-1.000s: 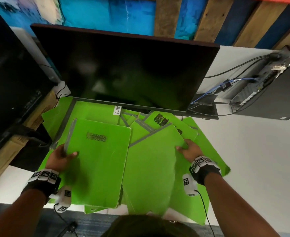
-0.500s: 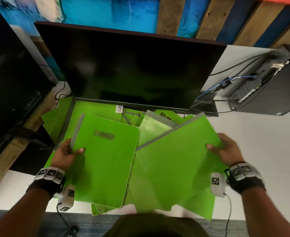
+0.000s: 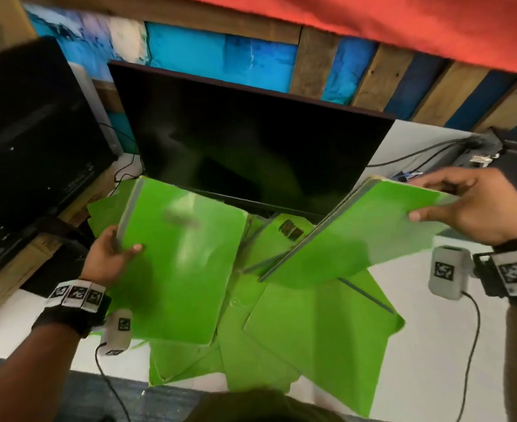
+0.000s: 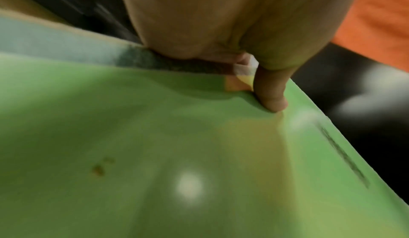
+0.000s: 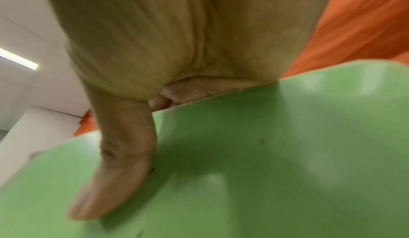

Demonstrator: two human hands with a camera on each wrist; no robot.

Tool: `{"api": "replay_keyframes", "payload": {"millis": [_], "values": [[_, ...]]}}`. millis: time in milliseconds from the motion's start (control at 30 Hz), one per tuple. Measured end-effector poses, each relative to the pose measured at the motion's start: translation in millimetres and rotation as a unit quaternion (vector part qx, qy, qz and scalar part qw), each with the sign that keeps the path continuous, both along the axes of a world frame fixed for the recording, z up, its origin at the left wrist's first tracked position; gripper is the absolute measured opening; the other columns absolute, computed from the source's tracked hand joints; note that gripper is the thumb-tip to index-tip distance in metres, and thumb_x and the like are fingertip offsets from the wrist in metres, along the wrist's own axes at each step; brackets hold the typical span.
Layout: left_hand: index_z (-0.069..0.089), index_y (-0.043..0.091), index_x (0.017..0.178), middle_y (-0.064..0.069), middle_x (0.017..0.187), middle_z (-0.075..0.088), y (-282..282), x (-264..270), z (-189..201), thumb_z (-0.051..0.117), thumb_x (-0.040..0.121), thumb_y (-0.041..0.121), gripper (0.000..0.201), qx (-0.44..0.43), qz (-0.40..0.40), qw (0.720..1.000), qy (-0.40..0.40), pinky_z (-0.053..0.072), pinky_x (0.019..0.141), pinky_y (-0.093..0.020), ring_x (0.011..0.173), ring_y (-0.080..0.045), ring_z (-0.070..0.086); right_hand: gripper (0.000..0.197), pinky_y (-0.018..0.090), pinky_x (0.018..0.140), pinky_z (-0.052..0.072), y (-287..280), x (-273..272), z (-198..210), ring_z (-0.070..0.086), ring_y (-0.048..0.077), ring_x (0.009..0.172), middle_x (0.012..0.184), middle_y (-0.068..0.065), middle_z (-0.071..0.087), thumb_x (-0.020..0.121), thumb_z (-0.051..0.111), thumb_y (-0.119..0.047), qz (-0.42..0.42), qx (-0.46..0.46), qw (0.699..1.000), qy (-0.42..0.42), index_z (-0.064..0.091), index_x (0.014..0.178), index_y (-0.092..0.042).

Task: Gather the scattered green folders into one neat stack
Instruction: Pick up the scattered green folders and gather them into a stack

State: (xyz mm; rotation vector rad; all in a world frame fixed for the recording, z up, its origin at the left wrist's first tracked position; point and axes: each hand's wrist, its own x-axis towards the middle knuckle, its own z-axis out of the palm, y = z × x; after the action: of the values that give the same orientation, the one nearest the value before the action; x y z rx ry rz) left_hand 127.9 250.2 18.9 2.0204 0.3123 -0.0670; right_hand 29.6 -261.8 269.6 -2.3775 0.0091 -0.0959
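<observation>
1. A white table (image 3: 452,345) fills the lower half of the head view; a large dark monitor (image 3: 251,153) stands at the centre of the frame, and a second black screen (image 3: 31,141) sits at the left edge; painted wooden planks (image 3: 312,65) run across the top.
2. Loose green folders (image 3: 312,330) lie fanned and overlapping on the table in the lower centre, partly under the monitor's bottom edge; one at centre bears a dark scribbled label (image 3: 290,231).
3. A folder in the left hand (image 3: 184,269) is raised off the pile at centre left, tilted, its grey spine toward the upper left; blurred.
4. A folder in the right hand (image 3: 366,236) is lifted at centre right, slanting from upper right down to the pile, grey spine edge facing the monitor.
5. The left hand (image 3: 107,260) grasps its folder at the spine edge; thumb on the green cover, the other digits hidden beneath.
6. The right hand (image 3: 476,208) grasps its folder's far edge at the right of the frame; thumb pressed on top, other digits behind.
7. Both wrists carry black bands with marker tags; a small white pod (image 3: 447,272) hangs by the right wrist, cable trailing down.
</observation>
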Motion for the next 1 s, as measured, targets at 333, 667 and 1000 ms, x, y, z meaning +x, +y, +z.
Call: {"api": "replay_keyframes", "payload": {"millis": [333,667,1000], "values": [[0.051,0.032,0.11,0.009,0.11,0.062,-93.9,-26.9,15.5,0.059,0.088,0.001,0.039,-0.065,-0.241,0.968,0.002,0.043,0.095,-0.023,0.101,-0.001,0.058,0.048,0.026,0.093,0.05,123.3,121.7,-78.3,0.064,0.001,0.091,0.101,-0.011,0.071,0.063,0.087,-0.02,0.129,-0.06,0.99,0.004,0.07,0.107,-0.026],[0.048,0.009,0.131,-0.01,0.124,0.06,-76.4,-32.0,-27.5,0.071,0.075,-0.002,0.062,0.044,-0.143,0.987,0.06,0.047,0.098,-0.041,0.109,-0.025,0.058,0.075,0.033,0.119,0.0,165.0,115.9,-178.5,0.02,0.014,0.145,0.154,-0.004,0.031,0.081,0.072,-0.025,0.112,-0.067,0.991,0.029,0.034,0.145,-0.029],[0.04,0.011,0.139,-0.012,0.141,0.049,-74.4,-23.4,-59.2,0.075,0.078,0.035,0.074,0.081,-0.104,0.984,0.116,0.037,0.106,-0.045,0.127,-0.032,0.047,0.116,0.043,0.116,0.021,79.0,-34.6,-296.3,0.017,0.034,0.144,0.157,0.019,0.014,0.072,0.074,-0.051,-0.278,-0.024,0.893,0.354,0.003,0.15,-0.004]]}}
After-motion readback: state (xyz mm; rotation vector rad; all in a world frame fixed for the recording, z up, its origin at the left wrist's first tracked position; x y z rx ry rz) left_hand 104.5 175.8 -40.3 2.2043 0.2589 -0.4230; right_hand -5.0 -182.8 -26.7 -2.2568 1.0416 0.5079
